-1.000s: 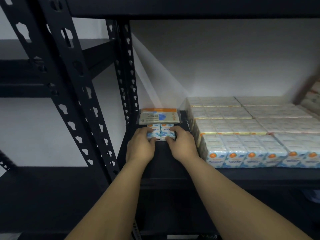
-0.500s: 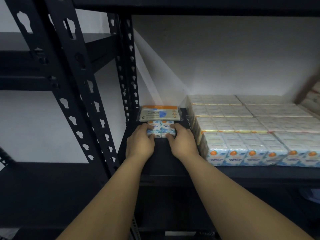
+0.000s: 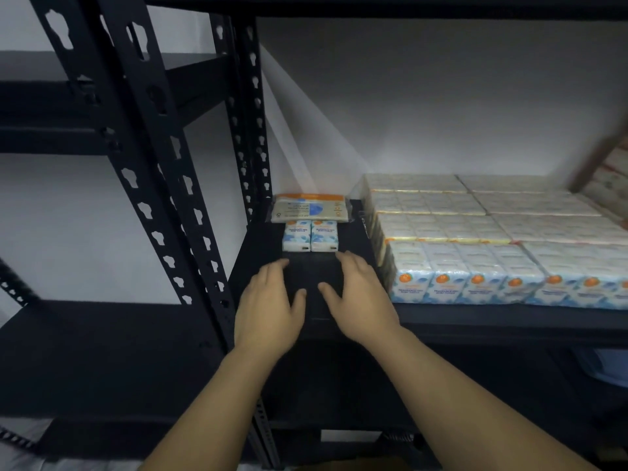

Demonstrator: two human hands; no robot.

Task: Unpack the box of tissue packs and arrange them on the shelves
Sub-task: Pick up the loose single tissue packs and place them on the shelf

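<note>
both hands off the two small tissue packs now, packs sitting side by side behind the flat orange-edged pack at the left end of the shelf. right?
Not quite. In the head view the two small tissue packs sit in front of the flat orange-edged pack, not behind it. The rest holds: left hand and right hand are off them, at the shelf's left end.

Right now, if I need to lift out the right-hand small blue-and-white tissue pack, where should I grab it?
Pinch the right small pack front-to-back from above. Its left side touches its twin, so side grips are blocked. Both hands are open just in front.
</note>
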